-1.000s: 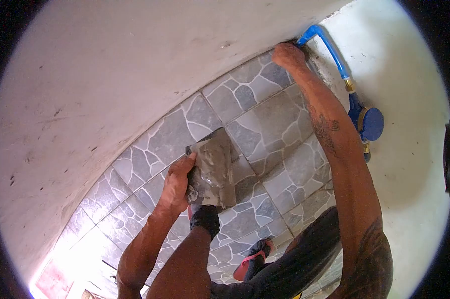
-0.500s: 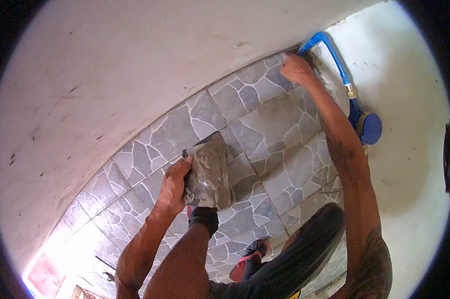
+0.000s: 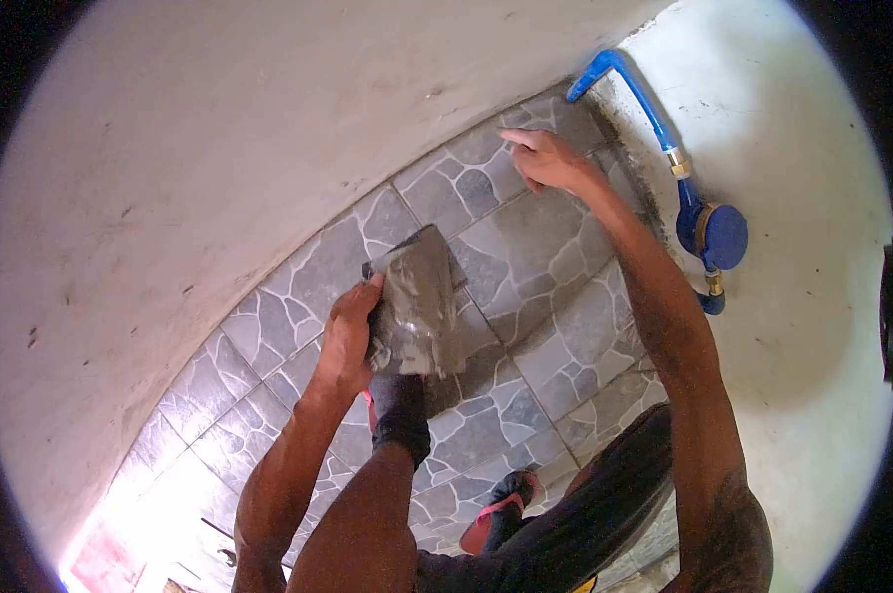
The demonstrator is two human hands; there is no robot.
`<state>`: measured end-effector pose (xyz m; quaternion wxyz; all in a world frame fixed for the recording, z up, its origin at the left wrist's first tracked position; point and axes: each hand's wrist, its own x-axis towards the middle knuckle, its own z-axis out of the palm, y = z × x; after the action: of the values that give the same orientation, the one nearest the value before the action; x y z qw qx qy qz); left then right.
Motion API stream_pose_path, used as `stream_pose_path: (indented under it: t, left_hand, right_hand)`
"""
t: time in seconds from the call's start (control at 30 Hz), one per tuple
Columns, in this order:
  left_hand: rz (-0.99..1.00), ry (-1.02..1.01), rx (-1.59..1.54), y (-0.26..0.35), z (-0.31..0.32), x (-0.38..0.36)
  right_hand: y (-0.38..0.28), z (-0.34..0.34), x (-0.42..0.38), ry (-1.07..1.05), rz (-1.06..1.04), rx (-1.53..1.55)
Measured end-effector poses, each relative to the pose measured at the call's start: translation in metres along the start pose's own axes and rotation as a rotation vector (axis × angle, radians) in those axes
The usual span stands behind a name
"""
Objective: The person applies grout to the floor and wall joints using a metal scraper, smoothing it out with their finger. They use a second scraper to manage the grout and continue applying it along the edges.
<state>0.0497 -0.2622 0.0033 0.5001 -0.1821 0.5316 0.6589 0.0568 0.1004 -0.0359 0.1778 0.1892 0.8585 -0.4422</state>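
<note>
My left hand (image 3: 349, 331) grips a flat, dark-edged slab (image 3: 417, 306) by its left edge, thumb on top. Wet grey grout or mortar is smeared thickly across its upper face. My right hand (image 3: 550, 161) is stretched out over the stone-patterned floor tiles (image 3: 535, 232), close to the seam where floor meets wall. Its index finger points left along that seam, the other fingers are loosely bent, and nothing shows in it. A grey film covers some tiles below this hand.
A blue pipe (image 3: 639, 97) rises from the corner to a blue water meter (image 3: 721, 235) along the right wall (image 3: 802, 336). The long plastered wall (image 3: 189, 148) borders the tiles on the left. My feet in red flip-flops (image 3: 478, 534) stand on the floor.
My right hand has moved left from the corner by the pipe along the wall seam, its index finger now extended. My left hand still holds the slab, slightly higher in view.
</note>
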Motion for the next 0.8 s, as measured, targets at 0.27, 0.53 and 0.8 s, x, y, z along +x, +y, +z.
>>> stream_pose_path:
  t: [0.27, 0.53, 0.8]
  left_hand:
    - [-0.03, -0.043, -0.129, 0.023, 0.033, -0.001]
    - [-0.005, -0.07, -0.138, 0.018, 0.049, 0.004]
    - [-0.008, -0.081, -0.149, 0.013, 0.056, -0.004]
  right_hand:
    - [-0.098, -0.004, -0.135, -0.186, -0.143, 0.07]
    - [-0.105, 0.029, -0.176, -0.095, -0.438, 0.012]
    - [-0.121, 0.027, -0.198, -0.188, -0.344, 0.04]
